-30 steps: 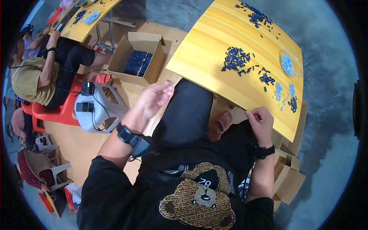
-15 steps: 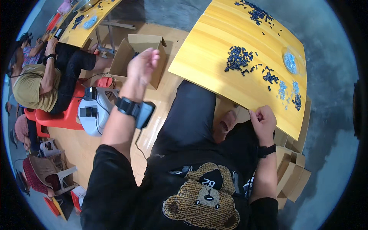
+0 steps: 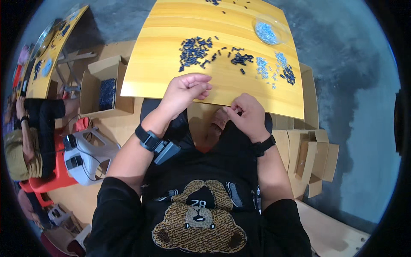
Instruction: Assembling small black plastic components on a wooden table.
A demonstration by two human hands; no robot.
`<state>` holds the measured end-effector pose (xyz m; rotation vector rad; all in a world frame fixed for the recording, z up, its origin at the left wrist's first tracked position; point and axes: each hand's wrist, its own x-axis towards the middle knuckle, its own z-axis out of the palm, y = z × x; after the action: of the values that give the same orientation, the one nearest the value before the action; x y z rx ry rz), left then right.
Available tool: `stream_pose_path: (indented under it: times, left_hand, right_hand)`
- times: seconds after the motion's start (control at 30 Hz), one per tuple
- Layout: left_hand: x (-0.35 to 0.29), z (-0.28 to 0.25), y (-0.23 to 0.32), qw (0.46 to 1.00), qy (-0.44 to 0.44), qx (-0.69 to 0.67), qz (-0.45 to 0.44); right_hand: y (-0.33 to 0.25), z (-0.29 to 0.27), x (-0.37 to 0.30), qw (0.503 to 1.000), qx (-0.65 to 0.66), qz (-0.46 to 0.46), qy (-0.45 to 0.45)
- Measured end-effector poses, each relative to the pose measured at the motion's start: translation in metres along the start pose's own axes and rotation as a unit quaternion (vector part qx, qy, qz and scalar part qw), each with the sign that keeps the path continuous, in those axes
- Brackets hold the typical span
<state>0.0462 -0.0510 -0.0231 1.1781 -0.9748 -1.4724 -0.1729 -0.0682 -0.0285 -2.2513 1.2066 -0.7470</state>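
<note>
My left hand (image 3: 187, 93) hovers by the table's near edge, its fingers loosely curled, thumb and index a little apart, and nothing visible between them. Closed at the same edge is my right hand (image 3: 249, 115), thumb pressed toward its bent fingers; what it holds, if anything, is hidden. Beyond my left hand lies a large loose pile of small black parts (image 3: 195, 52). A smaller cluster of black parts (image 3: 242, 59) is farther right. Small clear pieces (image 3: 262, 67) lie beyond my right hand, with more black parts (image 3: 288, 75) at the right.
A clear round dish (image 3: 266, 33) of pale pieces stands on the yellow table (image 3: 158, 38). Left of it, an open carton (image 3: 123, 79) contains dark parts. An open carton (image 3: 314, 165) sits at the right. A white stool (image 3: 87, 165) and a seated person (image 3: 25, 150) are at the left.
My left hand has moved from beside the left carton to the table's near edge, its fingers now more curled. My right hand remains closed at the edge. The view has turned.
</note>
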Motion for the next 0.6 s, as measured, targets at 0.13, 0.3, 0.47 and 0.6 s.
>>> stream_pose_path:
  times: [0.13,0.3,0.47,0.6]
  left_hand:
    - [0.004,-0.006,-0.004,0.998,0.032,-0.044,-0.005]
    - [0.003,-0.006,-0.006,0.998,0.035,-0.051,-0.002]
    - [0.004,-0.007,-0.010,0.999,0.023,-0.039,0.021]
    - [0.005,-0.009,-0.011,0.998,0.021,-0.049,0.018]
  right_hand:
    - [0.007,-0.011,0.008,0.988,0.126,0.072,-0.058]
    - [0.012,-0.029,0.021,0.976,0.169,0.091,-0.099]
    - [0.016,-0.039,0.047,0.996,0.064,0.060,-0.010]
    - [0.019,-0.045,0.072,0.994,0.038,0.102,-0.015]
